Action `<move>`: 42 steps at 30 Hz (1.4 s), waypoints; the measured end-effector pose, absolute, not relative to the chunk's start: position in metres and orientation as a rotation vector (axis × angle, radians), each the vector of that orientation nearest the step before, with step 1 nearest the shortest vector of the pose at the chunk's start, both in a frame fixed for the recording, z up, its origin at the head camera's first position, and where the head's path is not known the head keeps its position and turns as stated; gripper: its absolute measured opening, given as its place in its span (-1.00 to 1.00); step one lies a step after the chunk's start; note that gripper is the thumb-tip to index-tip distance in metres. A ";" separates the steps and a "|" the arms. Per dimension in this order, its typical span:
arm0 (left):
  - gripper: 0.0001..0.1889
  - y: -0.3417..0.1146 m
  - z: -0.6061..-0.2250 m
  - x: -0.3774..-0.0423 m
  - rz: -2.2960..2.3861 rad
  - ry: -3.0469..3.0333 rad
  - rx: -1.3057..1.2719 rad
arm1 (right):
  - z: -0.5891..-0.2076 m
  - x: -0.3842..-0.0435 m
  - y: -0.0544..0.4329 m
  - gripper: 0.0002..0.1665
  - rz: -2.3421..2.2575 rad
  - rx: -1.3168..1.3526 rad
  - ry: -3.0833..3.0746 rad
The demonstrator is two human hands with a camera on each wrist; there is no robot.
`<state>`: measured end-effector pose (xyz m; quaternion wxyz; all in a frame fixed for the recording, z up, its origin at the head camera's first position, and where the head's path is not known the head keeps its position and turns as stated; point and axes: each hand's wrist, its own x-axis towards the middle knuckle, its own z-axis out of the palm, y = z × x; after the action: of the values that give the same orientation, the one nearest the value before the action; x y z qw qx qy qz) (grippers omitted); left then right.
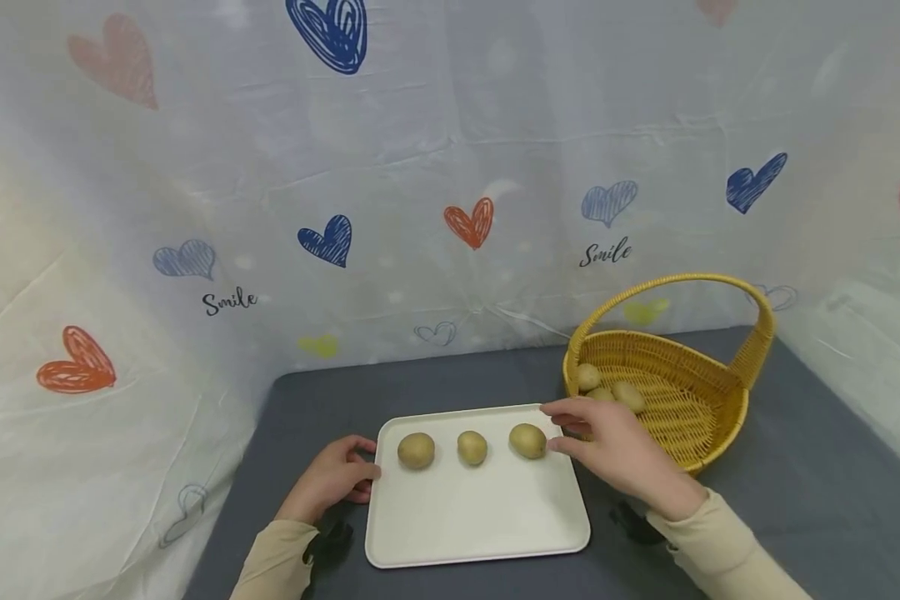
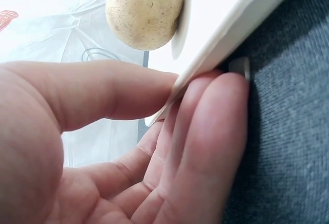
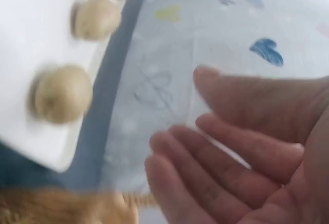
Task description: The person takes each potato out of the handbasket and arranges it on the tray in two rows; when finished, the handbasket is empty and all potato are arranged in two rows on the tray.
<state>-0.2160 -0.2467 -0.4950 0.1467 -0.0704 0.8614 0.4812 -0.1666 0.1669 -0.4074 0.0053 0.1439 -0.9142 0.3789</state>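
We are pinching the left rim of the tray [image 1: 480, 517] in our left hand [image 1: 333, 477], while our right hand [image 1: 618, 446] is hovering, thumb and fingers apart, holding nothing. The right potato [image 1: 528, 441] is lying on the tray just left of that grip — its longer axis running roughly crosswise, our right hand being nearer. The middle potato [image 1: 472, 448] and left potato [image 1: 416, 451] are sitting alongside, rounded on smooth white — a woven yellow basket [image 1: 682, 417] is standing on the grey, fabric-textured desk [image 1: 810, 467].
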 end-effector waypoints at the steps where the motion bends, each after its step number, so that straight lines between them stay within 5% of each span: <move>1: -0.53 -0.248 -0.495 -0.215 1.379 2.482 -0.211 | -0.404 -0.169 0.176 -0.50 1.206 0.463 -2.870; 16: -0.53 -0.261 -0.500 -0.212 1.355 2.486 -0.261 | -0.397 -0.251 0.289 -0.24 1.300 0.492 -3.087; 42: -0.52 -0.247 -0.501 -0.218 1.370 2.482 -0.235 | -0.435 -0.275 0.304 -0.23 1.152 0.403 -3.288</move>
<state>-0.2176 -0.2473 -0.5006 0.1478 -0.0815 0.8629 0.4763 -0.2746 0.3043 -0.4349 -0.1819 0.1130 -0.9219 0.3230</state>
